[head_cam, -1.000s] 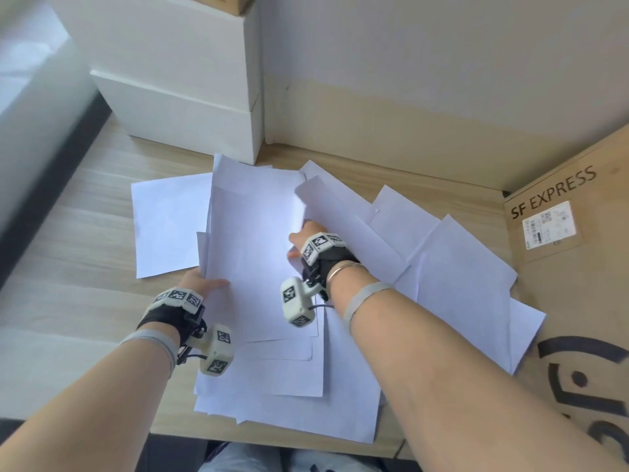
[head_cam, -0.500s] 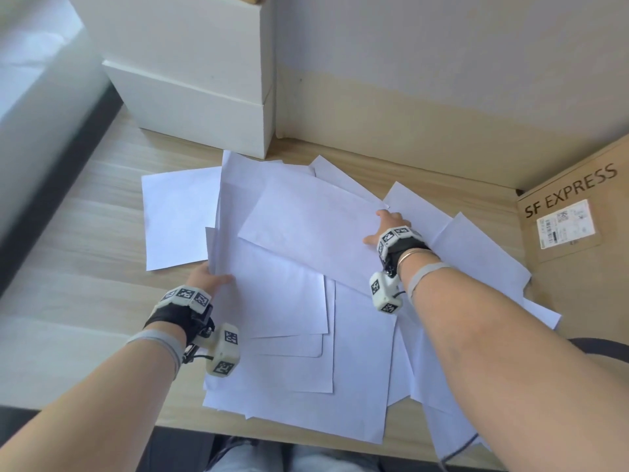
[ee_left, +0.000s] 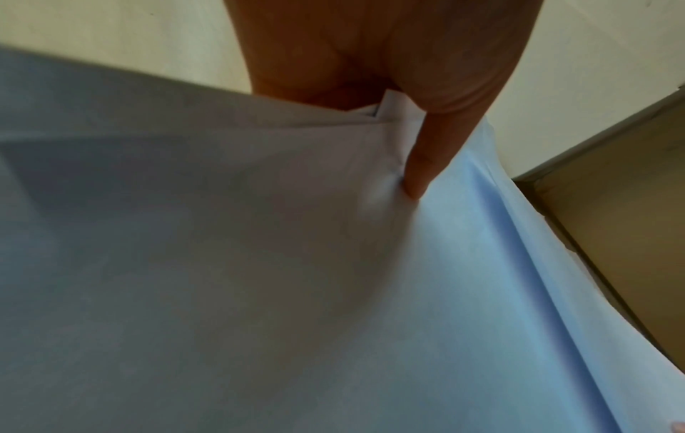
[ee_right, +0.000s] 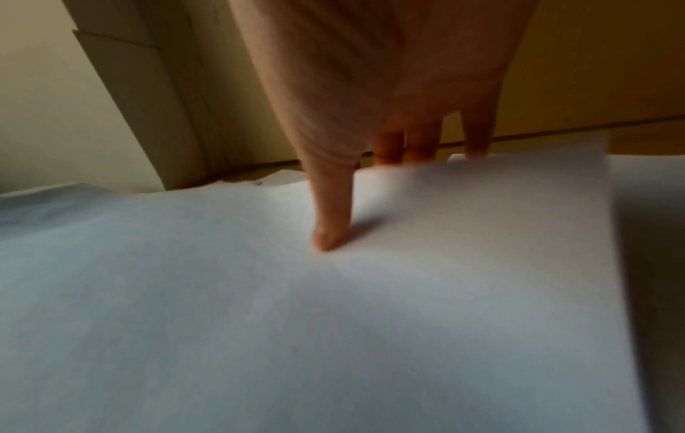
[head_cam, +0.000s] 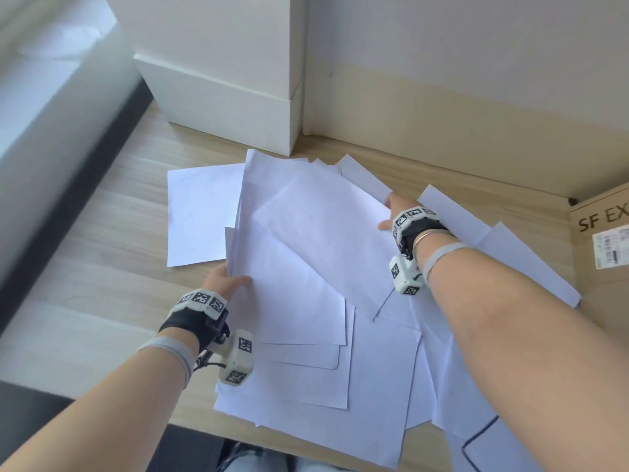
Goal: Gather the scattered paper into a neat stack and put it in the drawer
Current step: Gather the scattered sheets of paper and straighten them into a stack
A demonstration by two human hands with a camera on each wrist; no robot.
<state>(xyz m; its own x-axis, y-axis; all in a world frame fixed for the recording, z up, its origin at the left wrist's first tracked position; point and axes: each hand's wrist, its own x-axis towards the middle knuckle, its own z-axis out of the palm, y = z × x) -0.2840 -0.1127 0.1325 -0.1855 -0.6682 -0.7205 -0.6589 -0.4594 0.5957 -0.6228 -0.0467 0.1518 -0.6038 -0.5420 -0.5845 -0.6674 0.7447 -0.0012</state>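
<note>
Several white sheets of paper (head_cam: 306,335) lie fanned and overlapping on the wooden desk (head_cam: 102,267). My left hand (head_cam: 231,277) pinches the left edge of a bundle of sheets; in the left wrist view its thumb (ee_left: 422,164) lies on top and the fingers are hidden beneath. My right hand (head_cam: 389,212) pinches the right edge of the slanted top sheet (head_cam: 323,226). Its thumb (ee_right: 330,228) presses on top, and its fingers (ee_right: 407,146) go behind the edge. One sheet (head_cam: 200,216) lies apart at the left.
A white box-like unit (head_cam: 221,80) stands at the back left against the wall. A cardboard box marked SF EXPRESS (head_cam: 606,284) borders the desk on the right. A black cable (head_cam: 476,441) runs over the sheets near the front right edge.
My right hand has moved from the pile's middle out to the right, and a slanted sheet now lies across the top. The left hand keeps its hold on the left edge.
</note>
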